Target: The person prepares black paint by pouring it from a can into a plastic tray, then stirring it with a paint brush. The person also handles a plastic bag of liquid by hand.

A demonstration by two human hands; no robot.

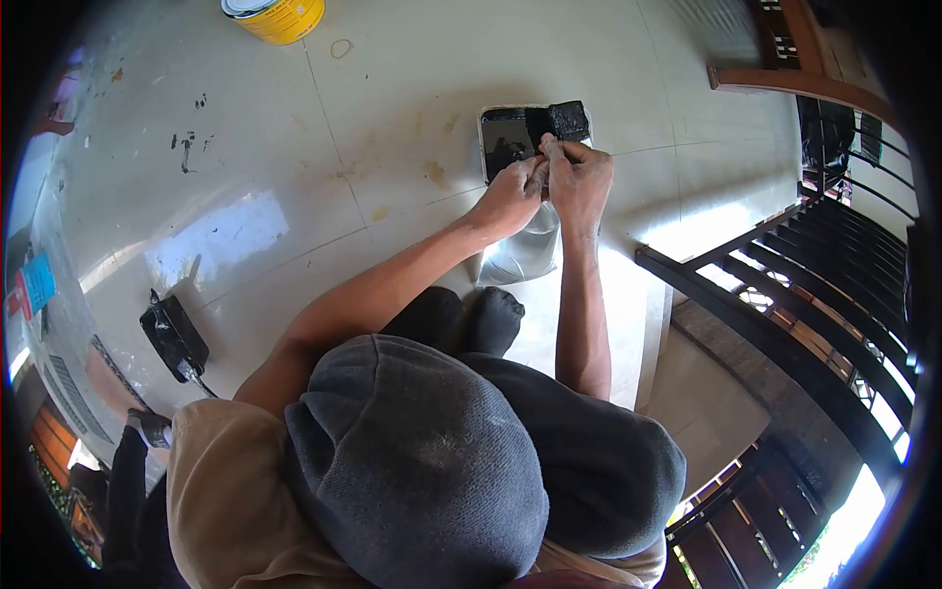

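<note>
A metal paint tray (523,257) lies on the pale tiled floor, its far end filled with black paint (502,140). A black, paint-soaked roller (568,120) rests at the tray's far right corner. My left hand (512,197) and my right hand (580,181) meet just below the roller. The fingertips of both are pinched together on what looks like the roller's handle, which is mostly hidden by the fingers. Both hands are smeared with dark paint. My knees and dark socks sit just behind the tray.
A yellow paint can (282,16) stands at the far edge of the floor. A black tray-like object (174,336) lies on the floor to the left. A black railing (805,314) runs along the right, with wooden furniture (785,79) beyond it.
</note>
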